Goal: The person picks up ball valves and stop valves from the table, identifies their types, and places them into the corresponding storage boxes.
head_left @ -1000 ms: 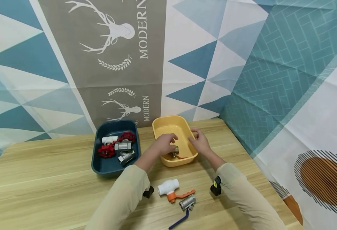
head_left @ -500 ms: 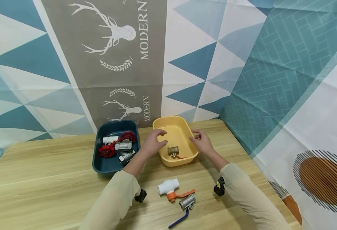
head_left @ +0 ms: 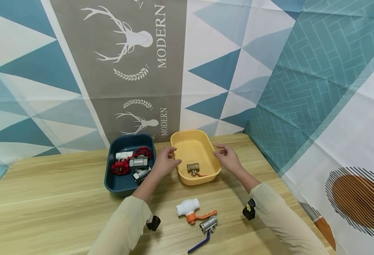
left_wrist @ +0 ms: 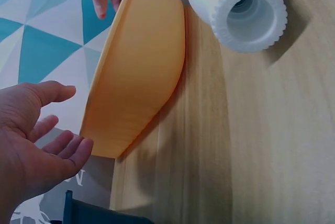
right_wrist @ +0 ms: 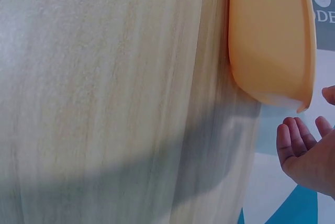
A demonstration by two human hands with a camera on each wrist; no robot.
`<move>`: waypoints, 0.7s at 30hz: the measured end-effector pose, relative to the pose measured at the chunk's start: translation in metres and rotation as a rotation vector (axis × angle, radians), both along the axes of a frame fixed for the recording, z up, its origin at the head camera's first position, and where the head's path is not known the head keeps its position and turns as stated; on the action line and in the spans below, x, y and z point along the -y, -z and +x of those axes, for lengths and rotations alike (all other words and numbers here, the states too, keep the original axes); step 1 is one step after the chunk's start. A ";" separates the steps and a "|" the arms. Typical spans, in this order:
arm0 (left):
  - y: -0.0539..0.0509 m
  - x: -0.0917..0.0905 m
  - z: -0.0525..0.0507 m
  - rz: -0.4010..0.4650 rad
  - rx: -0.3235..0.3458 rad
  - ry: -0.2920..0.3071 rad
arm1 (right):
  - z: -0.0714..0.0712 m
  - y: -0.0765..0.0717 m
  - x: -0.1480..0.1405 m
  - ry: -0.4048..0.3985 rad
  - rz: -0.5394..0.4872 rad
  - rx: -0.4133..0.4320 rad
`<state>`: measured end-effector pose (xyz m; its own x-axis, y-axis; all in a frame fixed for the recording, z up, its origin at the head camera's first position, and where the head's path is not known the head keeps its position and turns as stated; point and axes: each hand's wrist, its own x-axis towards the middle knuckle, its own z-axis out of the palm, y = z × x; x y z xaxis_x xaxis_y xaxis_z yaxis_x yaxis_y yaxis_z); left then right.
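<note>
A yellow bin [head_left: 194, 150] stands toward the back of the table, with a brass ball valve [head_left: 193, 167] lying inside near its front end. My left hand [head_left: 163, 163] is at the bin's left rim, thumb and fingers spread apart. In the left wrist view its fingertips [left_wrist: 81, 148] are close to the rim; I cannot tell if they touch. On the other side, my right hand [head_left: 229, 159] is by the right rim with loosely bent fingers. Neither hand holds anything. In front lie a white plastic ball valve [head_left: 188, 207] with an orange handle and a steel ball valve [head_left: 208, 224] with a blue handle.
Left of the yellow bin stands a dark blue bin [head_left: 109, 177] containing several valves, some with red handwheels [head_left: 121, 168]. A patterned cloth [head_left: 142, 81] rises behind the wooden table [head_left: 62, 198], and another hangs along its right side.
My left hand has let go of the brass valve inside the yellow bin and moved out left to the rim. My right hand has stayed by the right rim, shifting slightly outward.
</note>
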<state>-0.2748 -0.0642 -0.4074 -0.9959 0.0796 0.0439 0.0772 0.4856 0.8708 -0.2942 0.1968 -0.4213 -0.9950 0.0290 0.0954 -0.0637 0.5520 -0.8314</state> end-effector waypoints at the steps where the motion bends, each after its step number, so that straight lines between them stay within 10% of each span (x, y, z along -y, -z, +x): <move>1: 0.001 0.000 0.000 0.008 0.010 -0.002 | 0.001 -0.001 0.000 0.001 -0.001 -0.001; 21: 0.012 -0.001 0.005 0.080 0.146 -0.007 | 0.014 -0.011 -0.003 -0.028 -0.043 -0.008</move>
<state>-0.2695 -0.0631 -0.4190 -0.9926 0.0746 -0.0959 -0.0565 0.4147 0.9082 -0.2800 0.2000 -0.4107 -0.9947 0.0051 0.1026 -0.0854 0.5140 -0.8535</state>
